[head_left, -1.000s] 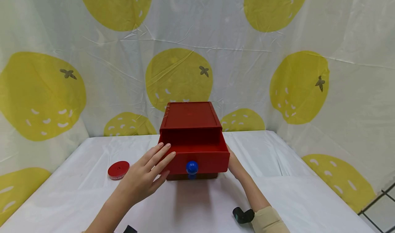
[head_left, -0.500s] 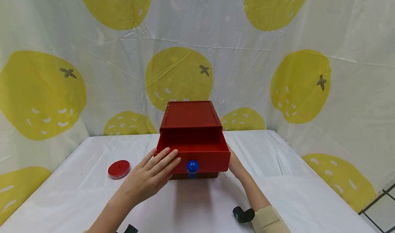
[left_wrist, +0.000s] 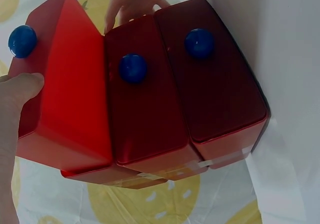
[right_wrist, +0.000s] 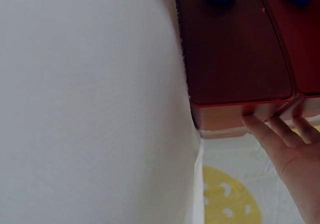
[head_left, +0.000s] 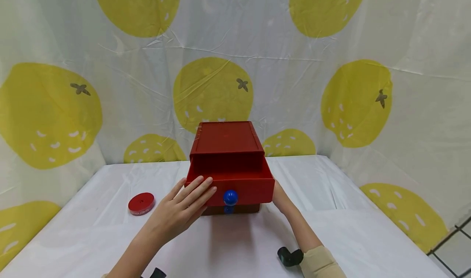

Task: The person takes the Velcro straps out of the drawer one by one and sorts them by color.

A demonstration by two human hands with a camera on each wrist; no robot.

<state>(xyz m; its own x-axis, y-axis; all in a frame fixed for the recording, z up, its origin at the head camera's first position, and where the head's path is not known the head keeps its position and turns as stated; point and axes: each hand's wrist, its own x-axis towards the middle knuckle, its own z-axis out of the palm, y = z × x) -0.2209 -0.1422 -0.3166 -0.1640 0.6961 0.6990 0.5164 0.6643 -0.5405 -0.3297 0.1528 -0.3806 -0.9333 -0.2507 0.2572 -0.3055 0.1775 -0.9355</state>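
A red chest of drawers (head_left: pixel 227 137) stands on the white-covered table. Its top drawer (head_left: pixel 250 190) is pulled out, and the part of its inside that shows holds nothing. A round blue knob (head_left: pixel 230 197) sits on the drawer's front. My left hand (head_left: pixel 178 214) lies with straight fingers against the front's left corner; in the left wrist view its thumb (left_wrist: pixel 30 85) touches that front. Two lower drawers with blue knobs are pushed in. My right hand (right_wrist: pixel 297 164) rests its straight fingertips on the chest's right side, low down; in the head view it is partly hidden behind the drawer.
Left of the chest lies a flat round red roll (head_left: pixel 141 203). A small black object (head_left: pixel 290 256) is by the right sleeve (head_left: pixel 321 263). A white cloth with yellow fruit prints (head_left: pixel 213 92) hangs behind the table.
My left hand has slid slightly right and its fingers have come closer together on the drawer's front. The drawer stays pulled out. My right hand has hardly moved.
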